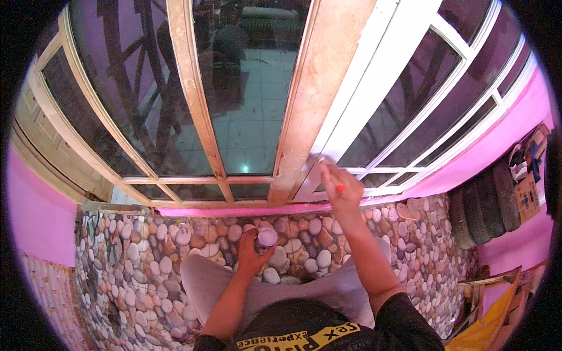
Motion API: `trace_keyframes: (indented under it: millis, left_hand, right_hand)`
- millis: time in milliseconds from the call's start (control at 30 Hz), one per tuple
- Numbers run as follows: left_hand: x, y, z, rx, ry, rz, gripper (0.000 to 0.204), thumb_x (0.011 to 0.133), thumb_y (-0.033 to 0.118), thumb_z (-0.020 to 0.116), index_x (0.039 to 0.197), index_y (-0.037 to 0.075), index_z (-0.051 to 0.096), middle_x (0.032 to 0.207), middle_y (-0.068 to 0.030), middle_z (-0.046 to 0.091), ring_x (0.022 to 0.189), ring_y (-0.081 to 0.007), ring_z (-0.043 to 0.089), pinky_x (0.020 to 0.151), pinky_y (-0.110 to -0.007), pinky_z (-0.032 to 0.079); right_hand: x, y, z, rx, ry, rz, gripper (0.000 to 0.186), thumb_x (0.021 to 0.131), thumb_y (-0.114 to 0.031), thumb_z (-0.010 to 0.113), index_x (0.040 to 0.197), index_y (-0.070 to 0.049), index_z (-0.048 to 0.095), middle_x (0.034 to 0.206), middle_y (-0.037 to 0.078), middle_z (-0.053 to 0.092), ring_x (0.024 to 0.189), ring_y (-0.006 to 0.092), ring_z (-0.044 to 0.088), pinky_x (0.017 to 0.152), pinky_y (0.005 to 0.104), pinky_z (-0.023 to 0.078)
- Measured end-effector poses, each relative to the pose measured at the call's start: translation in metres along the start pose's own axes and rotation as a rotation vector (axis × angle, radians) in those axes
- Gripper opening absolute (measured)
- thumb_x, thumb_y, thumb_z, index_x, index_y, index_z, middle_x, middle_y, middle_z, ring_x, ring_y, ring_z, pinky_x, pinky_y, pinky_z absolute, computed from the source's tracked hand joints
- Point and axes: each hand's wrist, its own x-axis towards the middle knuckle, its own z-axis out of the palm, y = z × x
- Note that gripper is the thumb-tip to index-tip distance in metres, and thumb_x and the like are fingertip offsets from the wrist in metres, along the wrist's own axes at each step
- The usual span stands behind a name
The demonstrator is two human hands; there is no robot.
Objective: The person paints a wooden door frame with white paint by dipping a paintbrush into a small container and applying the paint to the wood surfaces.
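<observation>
My right hand (344, 198) is closed around a paintbrush (341, 189) whose red handle end shows. The bristles are blurred, at the lower part of a white-painted window post (363, 88). Beside that post runs a bare wooden post (319, 88), light brown with some marks. Lower and to the left, my left hand (250, 254) grips a small open paint can (267, 237) from its left side. Pale, whitish-lilac paint shows in its round mouth. The can is held above the pebble-patterned floor, in front of my bent legs.
Dark glass panes (252, 111) stand close ahead. White frames (404, 140) continue to the right, along a pink wall (433, 169). Stacked tyres (483, 205) and a cardboard box (527, 196) are at the far right. Pebble-patterned flooring (140, 281) surrounds me. A yellow cloth (489, 322) hangs at lower right.
</observation>
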Motion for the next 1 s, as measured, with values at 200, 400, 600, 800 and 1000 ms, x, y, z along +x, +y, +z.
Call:
trace_keyframes:
  millis: [200, 400, 600, 800, 1000]
  left_hand:
    - [-0.003, -0.005, 0.001, -0.002, -0.007, -0.059, 0.079, 0.073, 0.032, 0.09, 0.132, -0.003, 0.051, 0.124, -0.0235, 0.058, 0.114, -0.0404, 0.059, 0.099, -0.048, 0.049]
    - [-0.003, -0.007, 0.001, 0.004, -0.048, -0.142, 0.08, 0.073, 0.033, 0.09, 0.133, -0.004, 0.05, 0.124, -0.0239, 0.058, 0.114, -0.0404, 0.059, 0.098, -0.048, 0.049]
    - [0.0, 0.008, -0.009, -0.007, -0.003, 0.013, 0.069, 0.075, 0.027, 0.088, 0.128, -0.002, 0.054, 0.122, -0.0217, 0.057, 0.114, -0.0405, 0.057, 0.098, -0.047, 0.047]
    - [-0.003, 0.0, -0.005, 0.007, 0.034, 0.03, 0.07, 0.075, 0.027, 0.088, 0.127, -0.003, 0.055, 0.123, -0.0223, 0.058, 0.116, -0.0417, 0.057, 0.098, -0.049, 0.047]
    - [0.001, 0.002, -0.003, 0.015, 0.029, 0.037, 0.07, 0.075, 0.029, 0.089, 0.127, -0.003, 0.055, 0.123, -0.023, 0.058, 0.116, -0.0423, 0.057, 0.1, -0.049, 0.047]
  right_hand:
    - [-0.024, -0.019, -0.023, 0.275, -0.005, 0.44, 0.018, 0.093, -0.017, 0.076, 0.104, -0.002, 0.074, 0.096, 0.015, 0.076, 0.086, 0.0258, 0.075, 0.075, 0.0358, 0.058]
    - [-0.079, 0.004, 0.013, 0.108, -0.261, 0.306, 0.019, 0.096, -0.011, 0.069, 0.112, -0.002, 0.068, 0.097, 0.018, 0.072, 0.087, 0.0323, 0.073, 0.076, 0.0377, 0.057]
    - [-0.043, 0.018, 0.003, -0.028, -0.345, 0.127, 0.027, 0.092, -0.009, 0.071, 0.118, -0.005, 0.067, 0.108, 0.018, 0.07, 0.093, 0.0353, 0.071, 0.079, 0.0408, 0.057]
    - [-0.054, -0.004, -0.023, -0.02, -0.355, 0.06, 0.032, 0.092, -0.008, 0.07, 0.123, -0.007, 0.067, 0.111, 0.016, 0.069, 0.096, 0.0358, 0.07, 0.085, 0.0434, 0.057]
    - [-0.063, 0.025, 0.003, -0.127, -0.534, -0.006, 0.031, 0.091, -0.009, 0.07, 0.122, -0.007, 0.069, 0.11, 0.015, 0.068, 0.095, 0.036, 0.069, 0.08, 0.0426, 0.058]
